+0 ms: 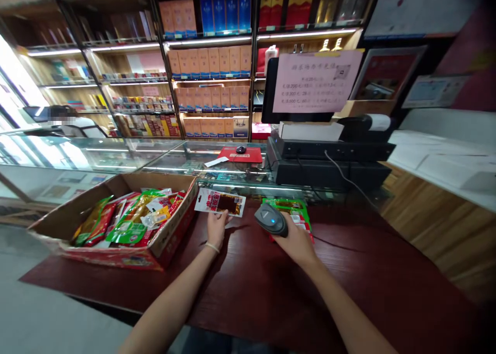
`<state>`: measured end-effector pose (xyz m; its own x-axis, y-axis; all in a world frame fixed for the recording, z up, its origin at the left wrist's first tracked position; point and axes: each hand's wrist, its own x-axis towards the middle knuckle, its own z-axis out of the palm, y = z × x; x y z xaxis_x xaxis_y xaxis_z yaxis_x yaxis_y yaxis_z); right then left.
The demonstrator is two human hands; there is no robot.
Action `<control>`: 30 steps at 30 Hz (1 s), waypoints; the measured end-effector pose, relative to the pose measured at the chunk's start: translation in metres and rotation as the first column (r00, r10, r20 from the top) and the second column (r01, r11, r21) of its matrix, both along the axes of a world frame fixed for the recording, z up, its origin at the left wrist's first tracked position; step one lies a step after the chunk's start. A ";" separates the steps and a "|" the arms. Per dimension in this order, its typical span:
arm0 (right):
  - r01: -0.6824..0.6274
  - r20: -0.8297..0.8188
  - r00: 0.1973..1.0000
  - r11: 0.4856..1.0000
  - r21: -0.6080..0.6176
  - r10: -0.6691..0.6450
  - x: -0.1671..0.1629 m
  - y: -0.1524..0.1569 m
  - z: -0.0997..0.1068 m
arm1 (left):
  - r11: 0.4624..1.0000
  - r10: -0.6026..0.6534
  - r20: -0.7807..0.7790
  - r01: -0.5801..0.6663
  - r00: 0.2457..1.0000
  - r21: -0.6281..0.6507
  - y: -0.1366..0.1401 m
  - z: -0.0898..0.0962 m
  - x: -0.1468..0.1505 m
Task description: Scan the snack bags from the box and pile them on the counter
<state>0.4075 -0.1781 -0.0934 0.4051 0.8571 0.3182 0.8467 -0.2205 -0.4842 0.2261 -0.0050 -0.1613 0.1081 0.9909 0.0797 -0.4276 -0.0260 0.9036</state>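
Head view: two bare hands working over a dark red counter (248,297).
Left hand (217,229): pinching the flat snack packet (220,203) by its near edge, just beside the box; can't tell if it touches the counter.
Right hand (298,240): wrapped round a handheld scanner (272,219), blue light on, nose roughly toward that packet.
Scanning tip: imo keep the film flat, tilt it off the glare, keep fingertips clear of any code. Can't make one out from here tbh.
Green and red packets (289,205): lying under and beyond the scanner, partly hidden by it.
Cardboard box (176,243): full of packets; its wall would probably crowd the left elbow room.
Cable (337,245): trails right across the counter, could snag.
Monitor (270,91): pink sheet (310,88) covers most of it.
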 end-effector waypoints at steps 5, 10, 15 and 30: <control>-0.023 0.073 0.997 0.999 -0.043 0.026 0.003 -0.002 -0.003 | 1.000 -0.010 -0.044 0.010 0.999 -0.003 0.005 -0.003 -0.005; 0.007 0.038 0.999 1.000 -0.016 -0.006 0.008 -0.003 -0.003 | 0.997 -0.083 -0.102 0.083 0.991 -0.003 0.001 -0.001 -0.007; 0.112 -0.082 0.991 0.992 0.052 -0.108 0.026 -0.002 -0.003 | 0.949 -0.291 -0.337 0.315 0.896 0.020 -0.002 -0.001 0.001; 0.182 -0.137 0.975 0.982 0.052 -0.173 0.029 -0.001 -0.005 | 0.779 -0.066 -0.786 0.524 0.615 0.344 -0.016 0.050 0.011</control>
